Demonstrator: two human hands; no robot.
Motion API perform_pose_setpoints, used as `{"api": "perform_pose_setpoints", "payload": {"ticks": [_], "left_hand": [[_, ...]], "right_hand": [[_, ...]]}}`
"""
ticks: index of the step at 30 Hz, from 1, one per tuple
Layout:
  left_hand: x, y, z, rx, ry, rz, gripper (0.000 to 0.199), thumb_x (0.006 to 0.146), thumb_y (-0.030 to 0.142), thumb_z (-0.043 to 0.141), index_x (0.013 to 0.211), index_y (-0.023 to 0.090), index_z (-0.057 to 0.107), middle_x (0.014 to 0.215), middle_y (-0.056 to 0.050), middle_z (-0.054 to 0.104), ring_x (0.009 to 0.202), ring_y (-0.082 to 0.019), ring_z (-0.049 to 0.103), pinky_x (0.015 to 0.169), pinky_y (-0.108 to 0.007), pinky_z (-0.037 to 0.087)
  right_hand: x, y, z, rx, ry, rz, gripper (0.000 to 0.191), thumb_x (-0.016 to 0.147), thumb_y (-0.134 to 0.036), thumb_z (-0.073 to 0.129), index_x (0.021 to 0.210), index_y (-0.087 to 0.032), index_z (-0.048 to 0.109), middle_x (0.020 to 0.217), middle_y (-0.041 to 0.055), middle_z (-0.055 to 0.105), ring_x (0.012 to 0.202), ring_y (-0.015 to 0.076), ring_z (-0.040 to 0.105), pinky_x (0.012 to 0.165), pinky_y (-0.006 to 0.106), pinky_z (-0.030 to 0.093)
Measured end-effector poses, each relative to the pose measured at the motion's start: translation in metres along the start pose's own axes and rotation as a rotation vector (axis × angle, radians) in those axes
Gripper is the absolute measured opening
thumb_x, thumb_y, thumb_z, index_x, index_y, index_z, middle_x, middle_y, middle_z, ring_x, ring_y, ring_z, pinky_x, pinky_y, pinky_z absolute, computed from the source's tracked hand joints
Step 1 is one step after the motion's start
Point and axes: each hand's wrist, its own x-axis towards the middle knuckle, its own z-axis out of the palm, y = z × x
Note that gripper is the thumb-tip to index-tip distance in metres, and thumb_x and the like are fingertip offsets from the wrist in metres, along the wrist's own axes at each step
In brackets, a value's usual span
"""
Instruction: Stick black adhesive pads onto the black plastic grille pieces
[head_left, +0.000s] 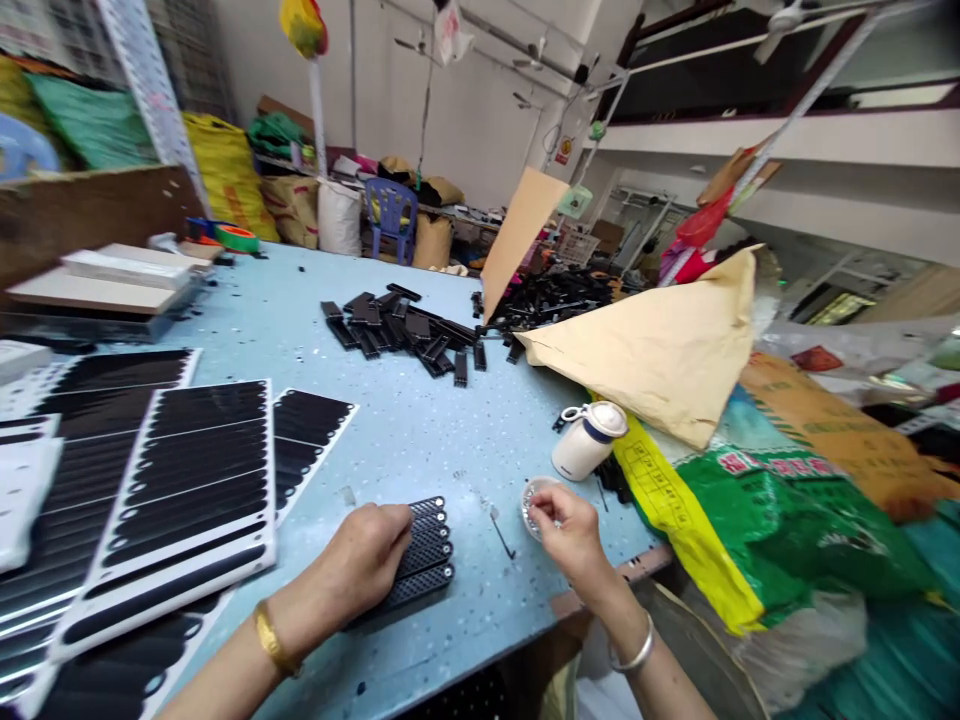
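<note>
My left hand is closed at the left end of a row of black textured strips near the table's front edge. Small round metal pieces show at the strips' right ends. My right hand reaches into a small white bowl of tiny shiny pieces, thumb and fingers pinched together. Whatever sits between those fingertips is too small to make out. On the tabletop between both hands lies a thin dark hooked tool. Behind the bowl stands a white lidded mug.
Sheets of black strips on white backing cover the table's left side. A heap of short black pieces lies farther back on the blue table. Brown paper and a green-yellow sack crowd the right edge.
</note>
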Motion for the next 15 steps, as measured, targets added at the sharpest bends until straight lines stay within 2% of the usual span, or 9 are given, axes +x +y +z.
{"api": "perform_pose_setpoints", "payload": {"ticks": [3, 7, 9, 10, 12, 15], "left_hand": [[0.038, 0.035, 0.003, -0.084, -0.039, 0.100, 0.023, 0.088, 0.012, 0.045, 0.071, 0.018, 0.058, 0.069, -0.003, 0.067, 0.064, -0.017, 0.062, 0.061, -0.026, 0.043], [0.105, 0.084, 0.036, -0.140, -0.137, 0.223, 0.017, 0.090, 0.014, 0.054, 0.076, 0.015, 0.063, 0.074, -0.003, 0.067, 0.069, -0.016, 0.063, 0.066, -0.027, 0.049], [0.134, 0.100, 0.057, -0.160, -0.183, 0.266, 0.014, 0.093, 0.027, 0.058, 0.095, 0.014, 0.065, 0.092, -0.004, 0.068, 0.079, -0.017, 0.065, 0.072, -0.033, 0.054], [0.145, 0.106, 0.066, -0.173, -0.197, 0.284, 0.020, 0.093, 0.030, 0.059, 0.105, 0.015, 0.063, 0.103, -0.006, 0.067, 0.086, -0.018, 0.066, 0.076, -0.036, 0.055], [0.157, 0.111, 0.076, -0.206, -0.203, 0.308, 0.029, 0.093, 0.033, 0.060, 0.117, 0.017, 0.059, 0.117, -0.008, 0.063, 0.096, -0.021, 0.065, 0.081, -0.040, 0.056], [0.146, 0.109, 0.073, -0.262, -0.148, 0.290, 0.024, 0.092, 0.032, 0.061, 0.110, 0.016, 0.063, 0.110, -0.007, 0.066, 0.092, -0.020, 0.066, 0.080, -0.039, 0.056]], "right_hand": [[-0.002, 0.033, -0.024, -0.049, 0.074, 0.057, 0.009, 0.074, -0.015, 0.056, 0.069, -0.018, 0.064, 0.064, 0.0033, 0.066, 0.053, 0.0160, 0.062, 0.049, 0.025, 0.052], [-0.006, 0.051, -0.026, -0.078, 0.082, 0.059, 0.018, 0.071, -0.008, 0.056, 0.076, -0.016, 0.071, 0.069, 0.0057, 0.072, 0.056, 0.0174, 0.067, 0.051, 0.025, 0.056], [-0.009, 0.053, -0.025, -0.100, 0.102, 0.049, 0.026, 0.072, -0.005, 0.053, 0.085, -0.016, 0.073, 0.079, 0.0078, 0.074, 0.066, 0.0186, 0.070, 0.058, 0.027, 0.058], [-0.010, 0.052, -0.026, -0.113, 0.119, 0.046, 0.028, 0.073, -0.005, 0.052, 0.087, -0.016, 0.073, 0.082, 0.0087, 0.075, 0.068, 0.0189, 0.071, 0.060, 0.027, 0.059], [-0.013, 0.047, -0.031, -0.134, 0.158, 0.037, 0.025, 0.076, -0.008, 0.052, 0.088, -0.015, 0.073, 0.081, 0.0099, 0.074, 0.066, 0.0193, 0.071, 0.058, 0.027, 0.059], [-0.023, 0.028, -0.039, -0.115, 0.201, -0.010, 0.020, 0.082, -0.014, 0.053, 0.087, -0.014, 0.072, 0.075, 0.0106, 0.072, 0.062, 0.0219, 0.070, 0.054, 0.030, 0.058]]}}
